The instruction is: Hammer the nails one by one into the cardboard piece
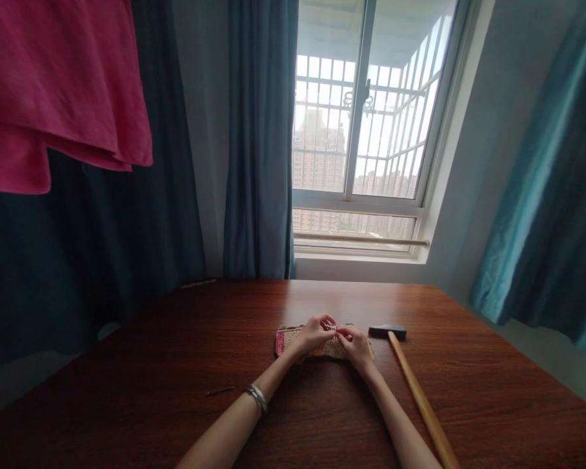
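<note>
My left hand (316, 331) and my right hand (355, 343) meet over a flat patterned piece (286, 339) lying on the table. That piece looks like cloth, pink at its left end and beige with dark dots elsewhere; my hands cover much of it. Between my fingertips is a small object (331, 327) with a pale and dark, toothed or beaded look, too small to name. The fingers of both hands are bent and pinched around it. Right of my right hand lies a hammer (410, 381), with a dark head and a long wooden handle.
The brown wooden table (141, 371) reaches to the wall under a barred window (359, 130). A thin dark metal piece (219, 391) lies left of my braceleted left forearm. Blue curtains (258, 143) hang on both sides, and a pink cloth (63, 85) hangs at upper left.
</note>
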`<action>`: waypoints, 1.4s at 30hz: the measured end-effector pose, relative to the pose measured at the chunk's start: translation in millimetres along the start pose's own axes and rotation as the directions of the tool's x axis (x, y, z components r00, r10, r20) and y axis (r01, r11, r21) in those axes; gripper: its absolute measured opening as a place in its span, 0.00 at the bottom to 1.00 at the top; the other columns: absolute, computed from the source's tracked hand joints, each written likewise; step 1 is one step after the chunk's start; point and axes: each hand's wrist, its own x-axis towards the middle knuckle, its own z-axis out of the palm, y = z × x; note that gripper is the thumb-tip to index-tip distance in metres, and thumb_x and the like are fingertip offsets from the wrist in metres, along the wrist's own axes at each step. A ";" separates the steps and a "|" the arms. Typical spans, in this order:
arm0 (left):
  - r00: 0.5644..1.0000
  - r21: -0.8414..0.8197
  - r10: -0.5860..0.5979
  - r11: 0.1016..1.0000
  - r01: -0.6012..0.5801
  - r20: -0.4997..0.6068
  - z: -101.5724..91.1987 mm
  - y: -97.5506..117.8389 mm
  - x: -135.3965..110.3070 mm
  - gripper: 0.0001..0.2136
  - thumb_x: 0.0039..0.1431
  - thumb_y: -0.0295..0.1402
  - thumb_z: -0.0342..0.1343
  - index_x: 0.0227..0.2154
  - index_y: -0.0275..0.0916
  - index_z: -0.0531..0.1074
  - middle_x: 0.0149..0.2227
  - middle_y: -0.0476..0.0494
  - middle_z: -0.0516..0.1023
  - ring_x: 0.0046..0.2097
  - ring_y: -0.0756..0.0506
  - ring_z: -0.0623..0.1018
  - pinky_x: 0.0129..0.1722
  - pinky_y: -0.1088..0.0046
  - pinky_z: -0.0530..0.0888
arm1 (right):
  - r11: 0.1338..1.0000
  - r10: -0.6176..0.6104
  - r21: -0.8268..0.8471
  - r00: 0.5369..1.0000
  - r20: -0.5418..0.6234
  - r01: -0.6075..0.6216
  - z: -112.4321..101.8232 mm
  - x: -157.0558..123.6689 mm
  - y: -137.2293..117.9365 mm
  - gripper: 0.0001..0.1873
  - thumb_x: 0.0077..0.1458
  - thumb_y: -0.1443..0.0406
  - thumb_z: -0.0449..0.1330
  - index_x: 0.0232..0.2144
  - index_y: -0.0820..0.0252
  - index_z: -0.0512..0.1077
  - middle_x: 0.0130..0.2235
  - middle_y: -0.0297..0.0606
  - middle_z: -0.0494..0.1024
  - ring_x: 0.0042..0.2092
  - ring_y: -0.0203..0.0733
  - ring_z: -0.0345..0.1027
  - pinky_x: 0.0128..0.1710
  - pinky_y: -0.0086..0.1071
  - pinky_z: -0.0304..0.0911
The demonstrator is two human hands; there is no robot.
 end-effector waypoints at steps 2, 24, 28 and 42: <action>1.000 0.019 0.007 1.000 -0.007 -0.012 1.2 1.9 0.4 0.14 0.44 0.34 0.58 0.35 0.34 0.72 0.32 0.45 0.76 0.33 0.48 0.74 0.33 0.76 0.70 | 1.000 -0.006 -0.006 1.000 0.001 0.006 0.0 0.0 0.7 0.11 0.51 0.64 0.54 0.31 0.59 0.76 0.34 0.40 0.77 0.36 0.42 0.71 0.36 0.31 0.66; 0.999 0.139 0.010 0.990 -0.005 -0.036 7.2 4.5 1.7 0.15 0.48 0.41 0.55 0.31 0.34 0.76 0.30 0.46 0.77 0.33 0.48 0.74 0.33 0.77 0.68 | 1.000 0.004 -0.009 1.000 0.008 -0.004 1.1 -2.0 3.9 0.10 0.47 0.67 0.54 0.28 0.57 0.76 0.38 0.39 0.78 0.40 0.42 0.70 0.41 0.34 0.64; 0.999 0.119 0.008 0.993 -0.004 -0.033 6.9 4.7 0.8 0.12 0.47 0.36 0.55 0.30 0.34 0.76 0.29 0.46 0.77 0.33 0.48 0.74 0.33 0.77 0.68 | 0.999 0.048 -0.021 0.999 0.006 -0.048 -5.8 -3.0 -2.8 0.11 0.48 0.64 0.55 0.31 0.58 0.76 0.37 0.40 0.78 0.37 0.42 0.72 0.36 0.33 0.66; 0.997 0.128 -0.044 0.990 0.052 -0.064 5.4 6.8 0.1 0.12 0.45 0.33 0.54 0.31 0.33 0.76 0.30 0.44 0.78 0.33 0.47 0.75 0.33 0.76 0.68 | 0.467 0.398 -0.781 0.887 -0.232 -0.414 -128.8 -86.2 -11.0 0.26 0.50 0.61 0.52 0.51 0.66 0.62 0.39 0.53 0.72 0.41 0.58 0.69 0.37 0.42 0.62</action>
